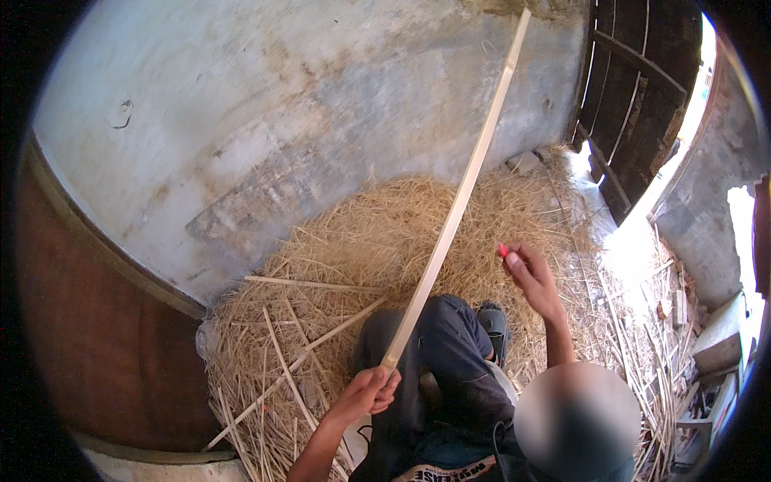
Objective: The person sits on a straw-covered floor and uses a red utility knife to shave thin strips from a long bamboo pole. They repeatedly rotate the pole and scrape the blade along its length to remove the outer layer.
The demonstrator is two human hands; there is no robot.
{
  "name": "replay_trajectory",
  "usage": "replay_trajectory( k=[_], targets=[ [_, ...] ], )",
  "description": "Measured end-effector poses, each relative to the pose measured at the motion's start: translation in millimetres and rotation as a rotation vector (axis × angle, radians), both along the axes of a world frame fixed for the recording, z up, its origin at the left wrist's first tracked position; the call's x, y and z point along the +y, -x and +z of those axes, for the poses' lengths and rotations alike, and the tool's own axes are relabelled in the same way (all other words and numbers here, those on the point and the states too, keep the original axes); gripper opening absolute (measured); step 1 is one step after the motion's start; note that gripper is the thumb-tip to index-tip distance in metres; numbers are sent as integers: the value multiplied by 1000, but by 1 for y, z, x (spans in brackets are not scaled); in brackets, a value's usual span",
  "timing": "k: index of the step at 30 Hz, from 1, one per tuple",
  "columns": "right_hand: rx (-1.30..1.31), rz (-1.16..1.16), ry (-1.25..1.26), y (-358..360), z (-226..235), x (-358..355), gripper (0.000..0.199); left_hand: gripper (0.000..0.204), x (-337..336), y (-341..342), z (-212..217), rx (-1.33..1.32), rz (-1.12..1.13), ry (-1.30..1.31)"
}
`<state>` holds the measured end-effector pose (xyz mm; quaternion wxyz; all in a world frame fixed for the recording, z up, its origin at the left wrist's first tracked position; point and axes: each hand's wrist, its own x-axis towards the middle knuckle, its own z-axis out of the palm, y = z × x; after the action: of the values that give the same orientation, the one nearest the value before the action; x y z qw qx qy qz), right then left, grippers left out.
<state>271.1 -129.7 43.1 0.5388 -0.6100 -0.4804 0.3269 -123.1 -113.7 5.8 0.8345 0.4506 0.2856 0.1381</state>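
My left hand [365, 395] is closed around the lower end of a long, pale bamboo strip [458, 209]. The strip slants up and to the right across the view, past my bent knees, and a node shows near its far end. To the right of it, apart from the strip, my right hand [530, 277] is raised with its fingers pinched together. A small bright red piece [503, 251] shows at its fingertips; what it belongs to is too small to make out. My dark trousers [450, 337] and one dark sandal [494, 325] are between the hands.
Shavings and straw-like scraps [369, 217] cover the floor, with loose bamboo strips [317, 341] lying crossed at the left. Ahead stands a stained plaster wall [265, 104]. A brown panel [104, 321] is at far left, a dark wooden door [638, 96] at upper right, with bright light beside it.
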Motion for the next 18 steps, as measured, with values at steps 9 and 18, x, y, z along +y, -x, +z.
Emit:
replay_trajectory(
  k=[9, 18],
  targets=[
    [-495, 67, -374, 76, 13, -28, 29, 54, 3, -55, 42, -86, -41, -160],
    [-685, 41, -546, 94, 25, -36, 31, 35, -4, -78, 54, 13, 31, -471]
  ],
)
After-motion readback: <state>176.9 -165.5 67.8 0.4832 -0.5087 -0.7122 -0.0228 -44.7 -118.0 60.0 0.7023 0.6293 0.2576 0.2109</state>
